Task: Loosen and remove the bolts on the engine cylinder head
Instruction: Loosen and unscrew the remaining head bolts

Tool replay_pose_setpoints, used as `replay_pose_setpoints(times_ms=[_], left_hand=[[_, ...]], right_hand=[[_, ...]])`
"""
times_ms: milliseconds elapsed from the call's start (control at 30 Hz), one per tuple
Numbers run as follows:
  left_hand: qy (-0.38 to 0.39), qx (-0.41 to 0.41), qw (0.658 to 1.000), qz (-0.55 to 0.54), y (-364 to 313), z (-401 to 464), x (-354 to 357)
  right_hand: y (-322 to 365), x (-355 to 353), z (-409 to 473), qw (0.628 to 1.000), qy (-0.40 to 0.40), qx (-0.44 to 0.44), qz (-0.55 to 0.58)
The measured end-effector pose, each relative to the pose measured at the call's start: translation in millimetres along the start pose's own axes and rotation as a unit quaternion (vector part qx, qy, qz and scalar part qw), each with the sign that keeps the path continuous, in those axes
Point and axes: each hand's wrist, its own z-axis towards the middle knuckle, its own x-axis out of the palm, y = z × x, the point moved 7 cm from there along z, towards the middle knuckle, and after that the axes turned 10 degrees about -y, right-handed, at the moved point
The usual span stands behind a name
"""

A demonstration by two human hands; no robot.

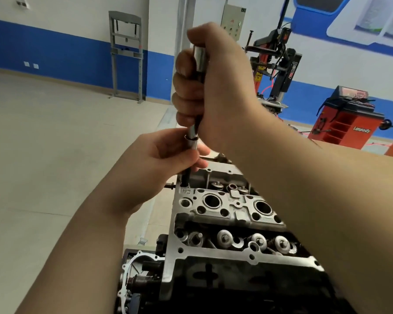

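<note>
Now the cylinder head (225, 214) has open floor (55, 166) off its left edge. Your right hand (209, 87) wraps tight around the socket driver (200, 58), upright over the far left corner, while your left hand (166, 152) pinches its lower socket (192, 139).

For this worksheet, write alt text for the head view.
Two hands work a socket tool into a corner bolt hole of the engine cylinder head: the right hand grips its handle, and the left hand pinches the socket.
</note>
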Motion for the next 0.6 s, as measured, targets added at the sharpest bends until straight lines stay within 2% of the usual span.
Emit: replay_pose_setpoints(times_ms=[67, 133, 233, 333, 367, 433, 500, 533, 600], left_hand=[[0.017, -0.014, 0.999, -0.030, 1, -2, -1], [-0.013, -0.005, 1.000, -0.028, 1, 0, -3], [-0.101, 0.010, 0.995, -0.003, 1, 5, -7], [-0.120, 0.031, 0.992, 0.002, -2, 6, -3], [-0.123, 0.045, 0.991, 0.011, -3, 6, -2], [-0.127, 0.067, 0.989, 0.034, -6, 5, -1], [-0.124, 0.066, 0.989, 0.044, -6, 5, -2], [-0.116, 0.054, 0.991, 0.041, -3, 5, -4], [-0.069, 0.025, 0.997, 0.015, 0, 4, -7]], right_hand=[[2, 4, 0, 0.992, 0.109, 0.058, 0.021], [2, 1, -1, 0.987, 0.131, 0.082, 0.042], [-3, -9, 2, 0.998, 0.028, 0.042, 0.038], [-6, -20, -8, 0.989, -0.142, -0.018, -0.034], [-6, -21, -11, 0.982, -0.177, -0.034, -0.055], [-7, -16, -14, 0.975, -0.196, -0.070, -0.072], [-5, -9, -9, 0.979, -0.167, -0.090, -0.071], [-5, -5, -3, 0.986, -0.125, -0.077, -0.077], [-7, 6, 5, 0.996, 0.020, -0.009, -0.081]])
